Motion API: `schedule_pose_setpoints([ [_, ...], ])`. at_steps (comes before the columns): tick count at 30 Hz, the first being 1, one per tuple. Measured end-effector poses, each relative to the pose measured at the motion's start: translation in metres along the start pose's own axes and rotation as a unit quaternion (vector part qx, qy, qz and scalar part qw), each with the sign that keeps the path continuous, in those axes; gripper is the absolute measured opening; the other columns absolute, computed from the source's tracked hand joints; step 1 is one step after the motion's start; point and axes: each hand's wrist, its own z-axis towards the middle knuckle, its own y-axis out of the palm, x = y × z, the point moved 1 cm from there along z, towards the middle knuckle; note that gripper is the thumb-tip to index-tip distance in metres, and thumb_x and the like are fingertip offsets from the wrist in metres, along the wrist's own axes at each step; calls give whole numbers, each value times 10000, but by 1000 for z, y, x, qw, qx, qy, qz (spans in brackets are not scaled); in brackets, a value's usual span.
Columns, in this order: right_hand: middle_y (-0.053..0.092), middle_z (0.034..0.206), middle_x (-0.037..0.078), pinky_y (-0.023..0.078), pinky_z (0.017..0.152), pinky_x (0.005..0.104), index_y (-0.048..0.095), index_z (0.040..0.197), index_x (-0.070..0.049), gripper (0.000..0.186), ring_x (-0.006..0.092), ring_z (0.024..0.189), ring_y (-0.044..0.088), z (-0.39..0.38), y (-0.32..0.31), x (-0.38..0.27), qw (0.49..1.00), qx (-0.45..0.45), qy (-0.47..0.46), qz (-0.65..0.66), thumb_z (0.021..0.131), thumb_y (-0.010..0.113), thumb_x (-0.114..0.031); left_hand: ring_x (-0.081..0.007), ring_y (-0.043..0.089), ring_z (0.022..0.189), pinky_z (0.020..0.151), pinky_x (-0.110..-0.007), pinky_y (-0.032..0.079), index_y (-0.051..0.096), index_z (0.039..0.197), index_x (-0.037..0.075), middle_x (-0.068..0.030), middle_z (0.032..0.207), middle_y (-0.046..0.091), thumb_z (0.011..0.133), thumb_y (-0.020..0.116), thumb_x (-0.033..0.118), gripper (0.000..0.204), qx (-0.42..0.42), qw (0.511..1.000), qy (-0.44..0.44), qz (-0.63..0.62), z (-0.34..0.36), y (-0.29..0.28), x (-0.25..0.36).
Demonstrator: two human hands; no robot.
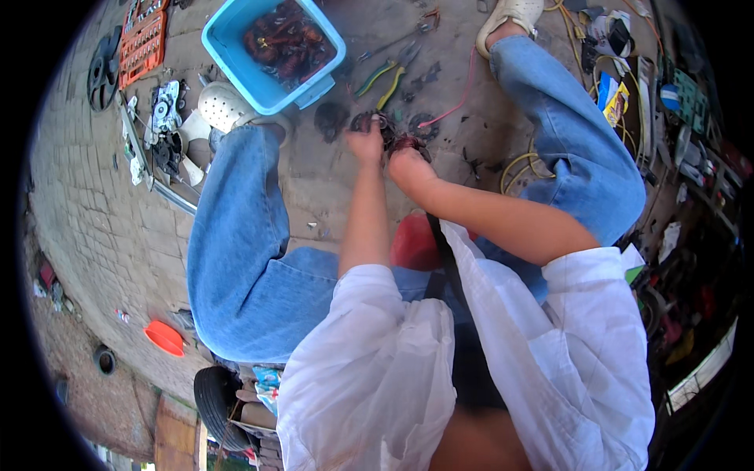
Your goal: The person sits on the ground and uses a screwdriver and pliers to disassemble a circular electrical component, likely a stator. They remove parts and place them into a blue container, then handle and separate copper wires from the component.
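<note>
An orange basin (164,338) lies near a tyre (210,402).

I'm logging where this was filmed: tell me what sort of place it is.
Probably an outdoor yard used as a makeshift workshop: brick-like paving, pliers with yellow-green handles and an orange tool case suggest it.

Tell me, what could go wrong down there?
The bare right hand is at a reddish, wiry-looking bundle; sharp ends might scratch it.
The pliers lie just beyond the left hand and could get knocked.
The blue tub stands beside a white shoe; a shifting foot might bump it.
</note>
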Motion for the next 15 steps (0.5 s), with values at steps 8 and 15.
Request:
schedule_pose_setpoints([
  [8, 676, 826, 65, 467, 605, 306, 692, 811, -104, 121, 185, 777, 646, 5, 1, 4, 999, 27, 11, 25, 769, 602, -173, -217, 639, 923, 807, -333, 521, 538, 1154, -31, -133, 1036, 631, 840, 727, 164, 415, -44, 953, -141, -266, -6, -9, 2],
  [15, 681, 850, 75, 459, 677, 300, 700, 843, -100, 145, 179, 812, 643, -13, 7, 19, 996, 60, -42, 54, 778, 590, -169, -398, 618, 1006, 848, -443, 492, 484, 1126, -111, -298, 1065, 604, 922, 577, 421, 577, 102, 988, -73, 90, -10, 3, -3],
])
